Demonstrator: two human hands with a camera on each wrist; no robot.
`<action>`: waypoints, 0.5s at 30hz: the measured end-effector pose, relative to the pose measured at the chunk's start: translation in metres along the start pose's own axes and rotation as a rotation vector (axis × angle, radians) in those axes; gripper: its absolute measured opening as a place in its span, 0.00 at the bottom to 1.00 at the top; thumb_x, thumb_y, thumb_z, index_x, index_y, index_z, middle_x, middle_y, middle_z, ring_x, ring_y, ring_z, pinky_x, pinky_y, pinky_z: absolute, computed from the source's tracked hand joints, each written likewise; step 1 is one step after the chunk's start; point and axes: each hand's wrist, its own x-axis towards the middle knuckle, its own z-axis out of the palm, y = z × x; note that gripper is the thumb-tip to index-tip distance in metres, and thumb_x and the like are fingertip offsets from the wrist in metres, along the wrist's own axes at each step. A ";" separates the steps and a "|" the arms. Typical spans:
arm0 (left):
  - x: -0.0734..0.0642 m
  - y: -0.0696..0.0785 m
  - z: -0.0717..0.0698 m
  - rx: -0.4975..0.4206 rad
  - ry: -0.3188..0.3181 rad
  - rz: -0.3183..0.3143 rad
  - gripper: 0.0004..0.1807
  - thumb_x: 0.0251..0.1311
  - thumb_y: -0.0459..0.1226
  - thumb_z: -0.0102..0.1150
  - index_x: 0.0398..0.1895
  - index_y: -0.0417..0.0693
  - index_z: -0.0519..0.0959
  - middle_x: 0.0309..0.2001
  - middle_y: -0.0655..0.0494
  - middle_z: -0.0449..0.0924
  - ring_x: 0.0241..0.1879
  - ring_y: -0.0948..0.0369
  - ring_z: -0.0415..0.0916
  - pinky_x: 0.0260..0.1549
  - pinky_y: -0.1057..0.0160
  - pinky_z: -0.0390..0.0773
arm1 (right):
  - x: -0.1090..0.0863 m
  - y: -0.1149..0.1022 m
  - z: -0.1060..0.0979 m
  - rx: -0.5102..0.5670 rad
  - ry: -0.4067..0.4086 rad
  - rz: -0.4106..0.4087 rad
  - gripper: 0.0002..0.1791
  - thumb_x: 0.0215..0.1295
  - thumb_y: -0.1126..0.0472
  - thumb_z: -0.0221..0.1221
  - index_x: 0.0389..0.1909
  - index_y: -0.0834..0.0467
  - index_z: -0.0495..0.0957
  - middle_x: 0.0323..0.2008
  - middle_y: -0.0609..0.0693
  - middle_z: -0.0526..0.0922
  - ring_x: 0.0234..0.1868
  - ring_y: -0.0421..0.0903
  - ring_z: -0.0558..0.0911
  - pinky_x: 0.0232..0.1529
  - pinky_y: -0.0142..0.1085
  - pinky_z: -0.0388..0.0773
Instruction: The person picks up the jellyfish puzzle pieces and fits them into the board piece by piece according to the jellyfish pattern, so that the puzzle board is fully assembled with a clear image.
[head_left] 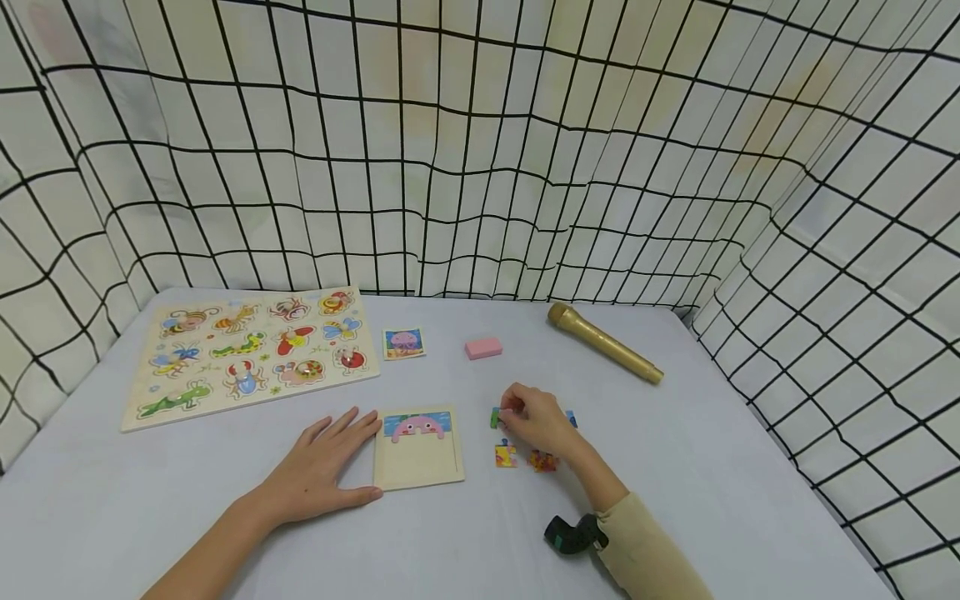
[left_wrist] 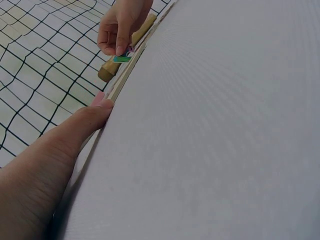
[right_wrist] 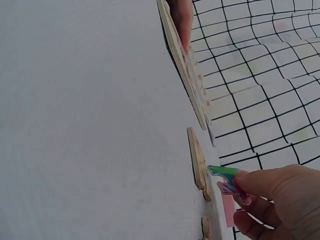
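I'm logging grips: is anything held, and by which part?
The right hand pinches a puzzle piece by one edge, its green end free. The left hand only touches the left side of the puzzle board.

Legible txt, labels, brands, nos. or signs: none, all 3 views (head, L wrist, R wrist). Insect board (head_left: 272, 356), puzzle tray (head_left: 420, 463) and sq. card (head_left: 404, 343): printed pics, w/o readable chars.
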 end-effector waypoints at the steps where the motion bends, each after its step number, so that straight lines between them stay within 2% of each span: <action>1: 0.000 0.000 0.000 -0.001 0.000 0.000 0.51 0.46 0.69 0.51 0.67 0.45 0.61 0.67 0.52 0.58 0.67 0.50 0.49 0.61 0.45 0.45 | 0.001 -0.001 0.000 0.010 -0.002 -0.003 0.04 0.60 0.63 0.59 0.32 0.53 0.73 0.27 0.41 0.73 0.29 0.37 0.70 0.29 0.29 0.71; 9: -0.001 -0.001 0.000 -0.006 -0.007 -0.003 0.51 0.46 0.69 0.50 0.67 0.46 0.61 0.67 0.52 0.58 0.67 0.50 0.49 0.62 0.45 0.45 | 0.008 -0.013 0.003 0.076 -0.031 -0.041 0.04 0.61 0.64 0.58 0.32 0.54 0.72 0.28 0.41 0.75 0.32 0.38 0.73 0.31 0.29 0.73; 15: -0.001 -0.002 0.000 0.001 -0.004 0.007 0.50 0.46 0.69 0.50 0.67 0.46 0.61 0.68 0.53 0.57 0.67 0.50 0.49 0.62 0.46 0.45 | 0.015 -0.021 0.010 0.104 -0.060 -0.060 0.03 0.61 0.64 0.58 0.33 0.55 0.72 0.28 0.42 0.74 0.31 0.38 0.73 0.29 0.29 0.73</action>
